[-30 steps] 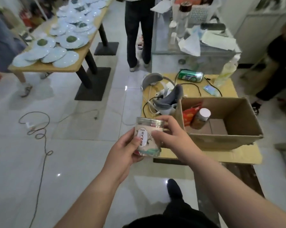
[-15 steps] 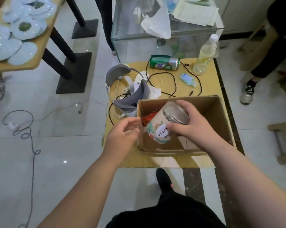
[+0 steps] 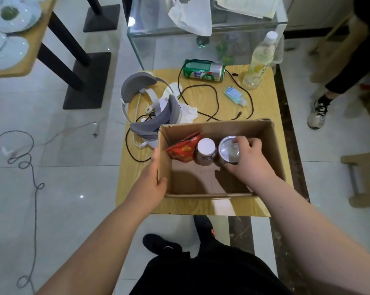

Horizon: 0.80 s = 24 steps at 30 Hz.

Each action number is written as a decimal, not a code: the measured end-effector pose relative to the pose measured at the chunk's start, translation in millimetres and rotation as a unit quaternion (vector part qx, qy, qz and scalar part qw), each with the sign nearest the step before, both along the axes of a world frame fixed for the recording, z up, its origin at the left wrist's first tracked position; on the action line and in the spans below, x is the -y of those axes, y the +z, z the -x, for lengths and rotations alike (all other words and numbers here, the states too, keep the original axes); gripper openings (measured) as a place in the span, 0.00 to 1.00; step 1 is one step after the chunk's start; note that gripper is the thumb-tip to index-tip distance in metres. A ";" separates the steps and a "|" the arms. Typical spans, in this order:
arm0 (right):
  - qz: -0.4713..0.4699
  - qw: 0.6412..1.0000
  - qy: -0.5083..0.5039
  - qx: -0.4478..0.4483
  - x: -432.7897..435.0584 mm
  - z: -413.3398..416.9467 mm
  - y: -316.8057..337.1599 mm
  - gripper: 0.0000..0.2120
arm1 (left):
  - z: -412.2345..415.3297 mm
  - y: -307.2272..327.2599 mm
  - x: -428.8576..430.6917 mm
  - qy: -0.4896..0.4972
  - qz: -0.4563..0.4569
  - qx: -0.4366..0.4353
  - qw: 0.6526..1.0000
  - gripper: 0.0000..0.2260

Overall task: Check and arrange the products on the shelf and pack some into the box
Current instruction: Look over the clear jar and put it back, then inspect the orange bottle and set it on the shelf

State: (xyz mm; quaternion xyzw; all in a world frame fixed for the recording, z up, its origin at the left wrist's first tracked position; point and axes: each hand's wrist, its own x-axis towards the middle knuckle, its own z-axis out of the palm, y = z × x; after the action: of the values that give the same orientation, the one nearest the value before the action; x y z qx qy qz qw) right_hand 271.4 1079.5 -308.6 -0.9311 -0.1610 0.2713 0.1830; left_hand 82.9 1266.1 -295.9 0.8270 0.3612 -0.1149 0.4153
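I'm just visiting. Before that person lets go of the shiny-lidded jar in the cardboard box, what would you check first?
1. The silver-lidded jar is inside the box: ok, upright beside the white-lidded jar.
2. Its base rests on the box floor: cannot tell, the right hand hides it.
3. The right hand is off the jar: not ok, fingers curl round its lid.
4. The box is steadied: ok, the left hand grips its left wall.
5. Room for more: ok, the near floor is bare.

jar [image 3: 225, 150] label hidden under right hand [image 3: 248, 161]
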 end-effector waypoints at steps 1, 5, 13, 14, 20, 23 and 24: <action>0.010 1.000 0.006 -0.004 -1.6 -1.2 -2.6 0.30 | 0.5 -1.0 -0.3 0.001 0.002 0.003 1.000 0.40; 0.022 0.999 0.008 -0.030 -3.9 -9.6 -7.0 0.25 | 4.3 -6.3 -1.8 0.008 0.005 0.005 1.000 0.40; -0.133 0.971 0.135 0.147 -17.4 12.5 35.9 0.23 | 7.9 13.7 -9.9 -0.024 -0.055 0.011 0.998 0.35; -0.150 0.958 0.183 0.162 -25.2 20.1 43.1 0.25 | 11.1 17.7 -13.3 -0.026 -0.106 0.010 0.994 0.34; -0.170 0.891 0.375 0.192 -95.4 67.2 53.9 0.41 | 52.0 41.9 -36.9 -0.024 -0.361 -0.028 0.932 0.35; -0.176 0.850 0.460 0.189 -137.2 102.7 63.7 0.42 | 96.7 56.1 -45.6 0.023 -0.402 -0.058 0.914 0.35; -0.179 0.834 0.487 0.187 -149.6 117.4 68.6 0.42 | 114.5 61.1 -46.4 0.046 -0.408 -0.066 0.909 0.35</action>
State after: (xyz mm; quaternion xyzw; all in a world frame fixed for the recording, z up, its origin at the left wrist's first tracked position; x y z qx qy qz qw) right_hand 154.0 1229.1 -239.9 -0.7161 -0.6708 0.1122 0.1569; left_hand -31.6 1312.5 -234.8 0.8973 0.4409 0.0077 0.0219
